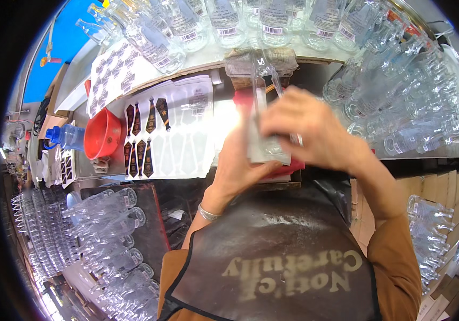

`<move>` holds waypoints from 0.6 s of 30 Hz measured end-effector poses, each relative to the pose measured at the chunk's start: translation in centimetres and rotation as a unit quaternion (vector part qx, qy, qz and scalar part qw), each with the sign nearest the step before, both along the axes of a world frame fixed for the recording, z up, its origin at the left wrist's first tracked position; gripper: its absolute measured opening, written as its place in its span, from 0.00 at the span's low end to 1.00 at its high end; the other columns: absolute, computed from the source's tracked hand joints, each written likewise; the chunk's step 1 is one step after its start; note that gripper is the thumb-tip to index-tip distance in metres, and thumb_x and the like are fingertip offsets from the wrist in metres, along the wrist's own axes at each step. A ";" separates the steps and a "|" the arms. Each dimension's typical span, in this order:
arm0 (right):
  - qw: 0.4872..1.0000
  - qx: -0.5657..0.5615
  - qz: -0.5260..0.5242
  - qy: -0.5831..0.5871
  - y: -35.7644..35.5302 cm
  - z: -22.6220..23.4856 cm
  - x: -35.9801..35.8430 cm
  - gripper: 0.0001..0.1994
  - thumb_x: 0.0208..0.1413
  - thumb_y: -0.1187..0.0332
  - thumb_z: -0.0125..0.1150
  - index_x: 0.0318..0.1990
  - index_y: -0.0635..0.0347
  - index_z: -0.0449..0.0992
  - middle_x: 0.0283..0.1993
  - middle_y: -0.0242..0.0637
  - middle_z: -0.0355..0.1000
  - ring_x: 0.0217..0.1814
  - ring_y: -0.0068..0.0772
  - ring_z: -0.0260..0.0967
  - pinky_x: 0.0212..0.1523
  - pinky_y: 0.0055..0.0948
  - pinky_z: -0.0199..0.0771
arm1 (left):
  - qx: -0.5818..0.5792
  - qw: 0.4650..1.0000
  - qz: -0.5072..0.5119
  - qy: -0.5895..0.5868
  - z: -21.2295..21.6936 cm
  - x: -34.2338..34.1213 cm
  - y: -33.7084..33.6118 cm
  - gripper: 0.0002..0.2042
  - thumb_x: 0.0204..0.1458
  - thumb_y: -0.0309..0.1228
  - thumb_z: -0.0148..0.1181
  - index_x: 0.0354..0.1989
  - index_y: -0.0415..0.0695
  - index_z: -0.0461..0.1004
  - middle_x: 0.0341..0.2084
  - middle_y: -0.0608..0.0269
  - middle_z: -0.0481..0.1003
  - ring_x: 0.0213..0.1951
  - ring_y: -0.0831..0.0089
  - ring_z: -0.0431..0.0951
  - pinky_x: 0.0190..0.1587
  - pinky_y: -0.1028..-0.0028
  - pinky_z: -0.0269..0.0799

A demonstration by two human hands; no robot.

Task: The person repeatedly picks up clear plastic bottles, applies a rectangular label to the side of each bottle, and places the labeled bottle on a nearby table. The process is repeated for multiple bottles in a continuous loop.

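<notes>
Clear glass bottle [266, 115] sits between both hands just above the dark apron [277, 257], its long axis running away from the person, neck pointing toward the far shelf. Left hand [238, 163] cups its body from below-left; right hand [308, 131] closes over it from the right, both gripping. Beyond stand label sheets [168, 134] and rows of bottles [251, 21].

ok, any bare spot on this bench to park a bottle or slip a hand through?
Little. The only bare strip is the lit bench surface between the label sheets and the left hand. Both hands hold a clear bottle. Bottles crowd the back shelf and right side; a red funnel sits left.
</notes>
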State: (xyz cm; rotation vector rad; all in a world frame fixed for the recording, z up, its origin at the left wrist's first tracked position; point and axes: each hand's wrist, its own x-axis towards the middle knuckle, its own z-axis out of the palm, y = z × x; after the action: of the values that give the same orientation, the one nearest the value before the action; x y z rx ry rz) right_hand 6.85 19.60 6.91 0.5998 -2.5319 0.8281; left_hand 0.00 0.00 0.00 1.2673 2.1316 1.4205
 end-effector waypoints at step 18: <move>0.816 -0.477 -0.164 -0.280 2.9 -5.0 5.7 0.15 0.68 0.62 0.53 0.48 0.66 0.78 0.42 0.38 0.79 0.39 0.21 0.72 0.41 0.22 0.72 | 0.116 0.993 0.035 0.011 -2.1 1.4 2.0 0.55 0.46 0.17 0.68 0.76 0.39 0.31 0.72 0.42 0.52 0.70 0.54 0.60 0.68 0.60 0.60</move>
State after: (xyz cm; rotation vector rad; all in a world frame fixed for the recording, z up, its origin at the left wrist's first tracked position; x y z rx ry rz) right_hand 12.55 22.52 1.88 -0.4643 -2.0897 2.1227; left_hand 1.35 2.03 -2.09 1.3027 2.0927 1.7341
